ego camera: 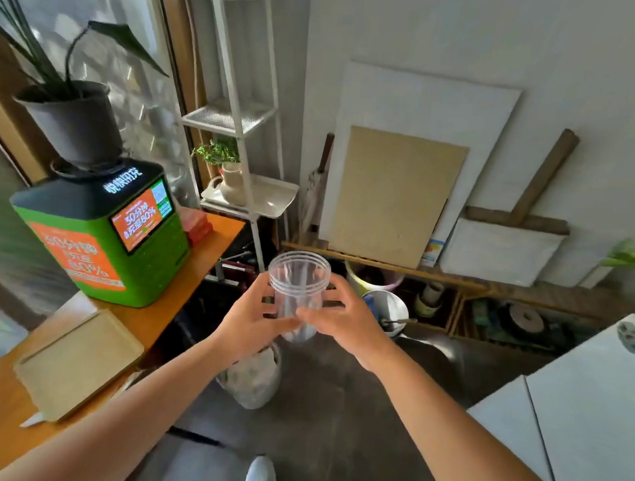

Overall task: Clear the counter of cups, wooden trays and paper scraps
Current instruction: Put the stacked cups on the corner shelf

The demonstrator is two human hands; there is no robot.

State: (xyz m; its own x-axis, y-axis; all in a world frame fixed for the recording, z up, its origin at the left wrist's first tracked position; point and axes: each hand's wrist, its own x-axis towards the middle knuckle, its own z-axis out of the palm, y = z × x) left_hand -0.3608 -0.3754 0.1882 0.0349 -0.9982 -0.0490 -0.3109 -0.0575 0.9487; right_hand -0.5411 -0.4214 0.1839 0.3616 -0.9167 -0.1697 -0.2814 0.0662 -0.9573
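Observation:
A clear plastic cup (299, 276) with a ribbed rim is held upright in mid-air, off the counter's right edge. My left hand (251, 321) grips its left side and my right hand (344, 324) grips its right side, fingers wrapped over the lower body. Directly below the cup stands a white bin (253, 380) lined with a bag. On the orange counter (180, 295) at lower left lies a pale wooden tray (78, 360), with a white paper scrap (34, 420) poking out at its near corner.
A green and orange kiosk box (99, 229) with a potted plant (72, 124) on top stands on the counter. A white ladder shelf (237, 125) is behind. Boards lean on the wall; buckets sit on the floor. A white cabinet (574, 430) is at right. My shoe (259, 476) shows below.

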